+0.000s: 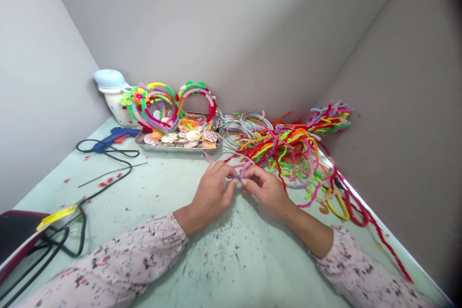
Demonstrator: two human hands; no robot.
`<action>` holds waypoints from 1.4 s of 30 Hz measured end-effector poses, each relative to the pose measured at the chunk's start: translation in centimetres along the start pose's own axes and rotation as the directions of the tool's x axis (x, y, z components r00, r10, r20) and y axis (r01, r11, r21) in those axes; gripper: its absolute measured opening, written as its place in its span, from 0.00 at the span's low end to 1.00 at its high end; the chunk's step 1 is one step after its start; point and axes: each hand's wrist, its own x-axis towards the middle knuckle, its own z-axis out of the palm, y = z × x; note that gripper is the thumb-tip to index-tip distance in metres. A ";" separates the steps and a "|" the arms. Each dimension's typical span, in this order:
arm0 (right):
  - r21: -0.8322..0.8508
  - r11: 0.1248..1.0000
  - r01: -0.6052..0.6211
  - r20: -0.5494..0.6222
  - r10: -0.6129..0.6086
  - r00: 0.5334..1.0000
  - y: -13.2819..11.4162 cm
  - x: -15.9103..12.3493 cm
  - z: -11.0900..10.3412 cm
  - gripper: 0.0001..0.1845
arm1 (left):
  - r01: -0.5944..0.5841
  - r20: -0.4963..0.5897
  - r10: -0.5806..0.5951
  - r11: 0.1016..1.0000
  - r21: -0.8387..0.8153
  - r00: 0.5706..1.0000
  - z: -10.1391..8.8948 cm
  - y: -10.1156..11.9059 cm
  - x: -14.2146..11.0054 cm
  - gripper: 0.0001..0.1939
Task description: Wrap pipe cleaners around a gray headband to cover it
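A purple pipe cleaner point(246, 167) is pinched between my two hands above the table's middle. My left hand point(215, 187) grips it from the left with thumb and forefinger. From the other side, my right hand point(266, 188) pinches the same piece, its fingertips almost touching the left ones. A thin grey wire loop point(231, 154) runs just behind the fingers; whether it joins the pipe cleaner, I cannot tell. Beyond my right hand lies a tangled heap of colourful pipe cleaners point(285, 147).
A metal tray point(173, 148) of shells with fuzzy, decorated headbands point(159, 106) stands at the back. To its left are a blue glue gun point(113, 138) with a black cord and a white bottle point(117, 101). Yellow-handled scissors point(339, 207) lie right. Grey walls enclose the table.
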 end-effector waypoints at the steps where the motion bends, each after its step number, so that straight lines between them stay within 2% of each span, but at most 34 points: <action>1: 0.006 1.000 -0.004 -0.002 0.004 1.000 0.0 0.0 0.0 0.05 | -0.001 0.000 0.001 1.000 0.000 1.000 0.0 0.0 0.0 0.04; 13: -0.004 0.999 -0.045 -0.002 0.045 0.999 0.0 -0.2 0.1 0.06 | -0.039 0.028 0.037 0.998 0.051 0.999 -0.2 0.0 0.1 0.04; 23: -0.107 0.992 0.073 -0.076 -0.082 0.994 -0.2 -0.3 0.3 0.07 | -0.016 -0.001 0.016 1.000 0.015 1.000 -0.4 0.5 0.2 0.04; 30: -0.123 0.992 0.017 -0.059 -0.024 0.998 -0.4 -0.3 0.2 0.07 | -0.049 0.010 0.049 0.999 -0.013 0.999 -0.6 0.4 0.4 0.04; 42: -0.015 0.999 -0.028 0.030 0.029 0.999 -0.7 -0.3 -0.2 0.09 | -0.058 0.037 0.058 0.998 0.000 0.998 -0.6 0.5 0.2 0.02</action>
